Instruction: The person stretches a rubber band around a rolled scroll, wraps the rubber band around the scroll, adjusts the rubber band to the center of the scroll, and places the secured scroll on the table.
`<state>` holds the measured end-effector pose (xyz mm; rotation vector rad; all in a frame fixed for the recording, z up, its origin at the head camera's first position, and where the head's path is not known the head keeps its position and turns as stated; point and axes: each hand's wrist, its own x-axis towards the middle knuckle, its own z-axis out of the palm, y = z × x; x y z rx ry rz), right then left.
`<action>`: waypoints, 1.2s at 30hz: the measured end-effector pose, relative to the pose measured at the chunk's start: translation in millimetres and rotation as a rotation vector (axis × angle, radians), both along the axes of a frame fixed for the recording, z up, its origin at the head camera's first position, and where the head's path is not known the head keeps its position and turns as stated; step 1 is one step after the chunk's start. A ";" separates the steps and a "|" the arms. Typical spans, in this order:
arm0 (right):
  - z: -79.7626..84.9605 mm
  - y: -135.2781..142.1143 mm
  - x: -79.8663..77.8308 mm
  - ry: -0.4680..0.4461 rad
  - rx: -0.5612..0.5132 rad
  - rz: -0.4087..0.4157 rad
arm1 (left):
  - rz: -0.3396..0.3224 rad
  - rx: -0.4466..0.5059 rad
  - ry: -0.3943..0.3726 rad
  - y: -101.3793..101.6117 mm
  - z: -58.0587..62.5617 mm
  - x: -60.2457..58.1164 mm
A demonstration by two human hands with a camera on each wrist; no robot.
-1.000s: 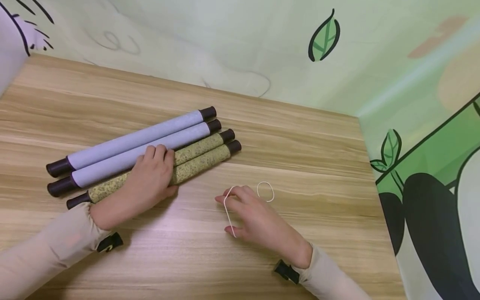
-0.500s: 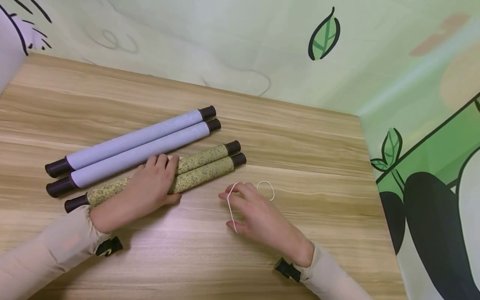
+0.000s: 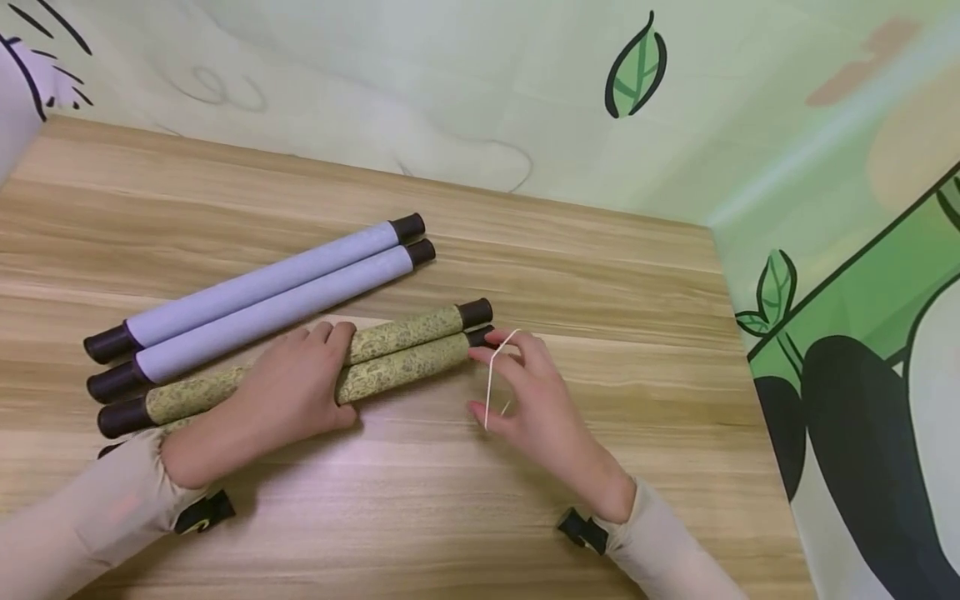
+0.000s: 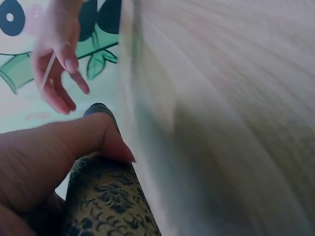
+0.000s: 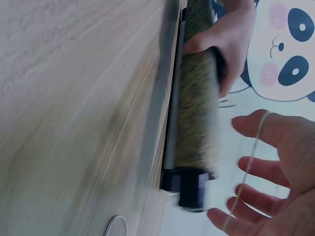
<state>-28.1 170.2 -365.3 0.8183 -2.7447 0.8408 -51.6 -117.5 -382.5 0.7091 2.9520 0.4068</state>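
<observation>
My left hand (image 3: 288, 400) grips a pair of yellow-green patterned scrolls (image 3: 408, 367) with dark end knobs, side by side. In the left wrist view its thumb lies along one patterned scroll (image 4: 108, 201). A thin white rubber band (image 3: 490, 387) is stretched between the thumb and fingers of my right hand (image 3: 543, 400). These fingers are spread, close to the scrolls' right end knobs. In the right wrist view the rubber band (image 5: 251, 157) loops over the fingers, and the scrolls look lifted at this end. My left hand covers their middle.
Two light-blue scrolls (image 3: 262, 279) with dark knobs lie side by side behind the patterned pair on the wooden table (image 3: 615, 308). A second rubber band (image 5: 116, 226) rests on the table. Walls with cartoon drawings (image 3: 450, 92) border the table's back and right.
My left hand has drawn the patterned scrolls toward me, away from the light-blue pair. My right hand, with the stretched rubber band, has moved up and right to their right ends.
</observation>
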 end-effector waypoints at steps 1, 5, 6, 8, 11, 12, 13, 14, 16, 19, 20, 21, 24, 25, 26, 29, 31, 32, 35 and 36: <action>0.0 0.9 -0.6 0.007 -0.026 -0.018 | -0.007 -0.006 0.006 0.1 3.7 2.1; 0.9 2.2 -2.4 -0.014 -0.125 -0.070 | -0.043 -0.034 0.051 1.6 17.0 10.4; 0.7 2.0 -2.8 -0.024 -0.146 -0.077 | -0.049 -0.037 0.062 2.4 19.4 12.2; 0.9 1.1 -3.0 -0.059 -0.194 -0.095 | -0.064 -0.030 0.075 4.3 23.1 15.6; 0.4 -0.9 -2.3 -0.121 -0.297 -0.112 | -0.079 -0.006 0.078 7.0 25.6 20.0; 0.2 -1.5 -1.8 -0.144 -0.340 -0.117 | -0.083 0.004 0.076 7.6 25.9 21.3; 0.1 -2.2 -1.3 -0.171 -0.383 -0.123 | -0.087 0.012 0.075 8.1 26.3 22.5; -0.3 -2.8 -0.6 -0.193 -0.423 -0.127 | -0.092 0.015 0.077 8.5 26.6 23.6; -1.3 -3.8 0.5 -0.229 -0.496 -0.129 | -0.104 0.019 0.081 8.9 27.5 25.2; -2.8 -4.8 2.1 -0.252 -0.582 -0.123 | -0.135 0.018 0.095 9.1 29.1 26.8; -3.3 -4.9 2.6 -0.252 -0.606 -0.117 | -0.148 0.015 0.100 9.0 29.7 27.4; -3.6 -4.9 3.0 -0.251 -0.623 -0.114 | -0.161 0.010 0.109 8.8 30.2 27.7; -3.4 -4.4 4.0 -0.243 -0.635 -0.105 | -0.206 -0.011 0.148 7.9 31.6 28.5; -2.9 -3.9 4.2 -0.243 -0.628 -0.105 | -0.222 -0.020 0.163 7.6 32.2 28.7; -2.4 -3.5 4.4 -0.247 -0.619 -0.103 | -0.236 -0.028 0.180 7.4 32.8 28.8; -0.6 -1.0 3.3 -0.278 -0.590 -0.088 | -0.279 -0.053 0.230 7.0 34.6 29.1; 1.1 0.1 2.7 -0.335 -0.600 -0.055 | -0.314 -0.069 0.264 7.2 35.6 29.5; 1.4 0.6 2.0 -0.360 -0.606 -0.036 | -0.330 -0.075 0.282 7.3 35.8 29.6; 5.1 1.7 -0.1 -0.455 -0.631 0.006 | -0.377 -0.083 0.324 7.2 36.5 29.7; 6.0 2.3 -1.6 -0.477 -0.627 0.015 | -0.389 -0.080 0.333 7.0 36.6 29.7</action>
